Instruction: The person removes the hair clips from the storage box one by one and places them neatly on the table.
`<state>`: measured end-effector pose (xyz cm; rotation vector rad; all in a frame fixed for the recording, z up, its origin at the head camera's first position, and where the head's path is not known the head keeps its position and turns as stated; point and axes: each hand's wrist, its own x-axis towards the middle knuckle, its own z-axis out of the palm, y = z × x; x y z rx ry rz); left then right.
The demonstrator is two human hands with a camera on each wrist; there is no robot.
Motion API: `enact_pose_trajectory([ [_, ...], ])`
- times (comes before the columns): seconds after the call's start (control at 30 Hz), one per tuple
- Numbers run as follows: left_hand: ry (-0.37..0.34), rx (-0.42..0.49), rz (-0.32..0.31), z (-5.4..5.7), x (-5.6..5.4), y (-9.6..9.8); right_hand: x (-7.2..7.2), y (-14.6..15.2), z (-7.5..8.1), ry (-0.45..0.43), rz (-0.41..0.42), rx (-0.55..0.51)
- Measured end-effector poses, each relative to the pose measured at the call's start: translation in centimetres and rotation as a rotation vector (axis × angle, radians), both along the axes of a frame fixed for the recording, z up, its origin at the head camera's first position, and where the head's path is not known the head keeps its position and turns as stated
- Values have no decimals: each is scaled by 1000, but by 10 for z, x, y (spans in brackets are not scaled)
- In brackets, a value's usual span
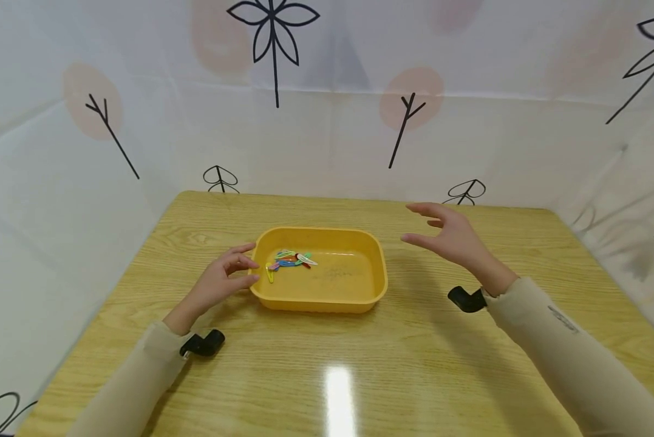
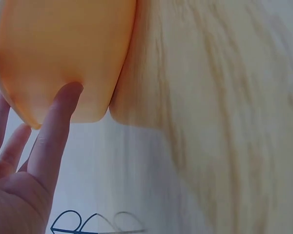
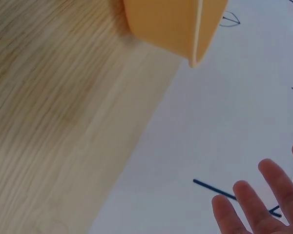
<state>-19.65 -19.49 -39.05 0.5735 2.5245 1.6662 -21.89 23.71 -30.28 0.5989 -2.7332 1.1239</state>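
A yellow plastic tray (image 1: 354, 298) with rounded corners sits on the wooden table. Inside it, toward the left, lies a small heap of colourful hair clips (image 1: 288, 263), some overlapping. My left hand (image 1: 221, 280) is at the tray's left end, its fingertips touching the rim and outer wall. In the left wrist view, the thumb lies against the wall with its fingers extended beside the rim. My right hand (image 1: 451, 238) is held in the air to the right of the tray, thumb and fingers spread apart, holding nothing.
The wooden table (image 1: 283, 370) extends around the tray on all sides. Behind it hangs a white cloth (image 1: 327, 145) with black plant drawings and pale pink spots. A black curved piece is fixed at each wrist, at the sleeve cuff.
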Motion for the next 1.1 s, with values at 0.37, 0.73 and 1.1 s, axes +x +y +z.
enact_pose_trajectory([
  [0.37,0,6,4,1,0,1,-8,-21,5,0,44,30],
  [0.73,21,-10,5,1,2,2,-14,-38,7,-29,90,26],
  [1.1,26,-15,5,0,1,2,-23,-54,7,-81,113,-29],
])
